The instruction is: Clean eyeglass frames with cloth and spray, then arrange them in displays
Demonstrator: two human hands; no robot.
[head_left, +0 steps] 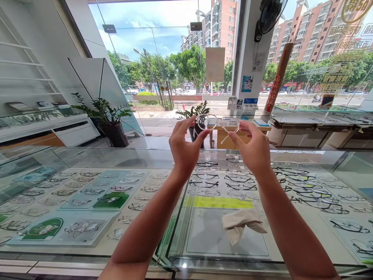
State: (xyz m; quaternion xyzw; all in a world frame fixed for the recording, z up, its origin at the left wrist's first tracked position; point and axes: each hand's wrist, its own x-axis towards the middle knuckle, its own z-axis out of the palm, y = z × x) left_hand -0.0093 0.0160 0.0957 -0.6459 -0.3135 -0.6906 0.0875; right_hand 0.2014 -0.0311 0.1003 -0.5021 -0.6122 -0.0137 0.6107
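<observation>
A pair of clear-framed eyeglasses [219, 119] is held up in front of me, above the glass counter and level with the window behind. My left hand [185, 140] pinches its left side between thumb and fingers. On the other side, my right hand [253, 144] grips the frame near the right lens, and a pale temple arm hangs below it. A crumpled beige cleaning cloth [241, 223] lies on the counter below my hands, over a grey rectangular pad [204, 237].
Rows of eyeglasses [208, 182] fill the glass display counter [175, 252], with more on its left side around green trays [110, 200]. Potted plants [113, 130] stand beyond it before the tall window. Another display counter [309, 134] is at the right, and a fan [271, 15] hangs on the pillar.
</observation>
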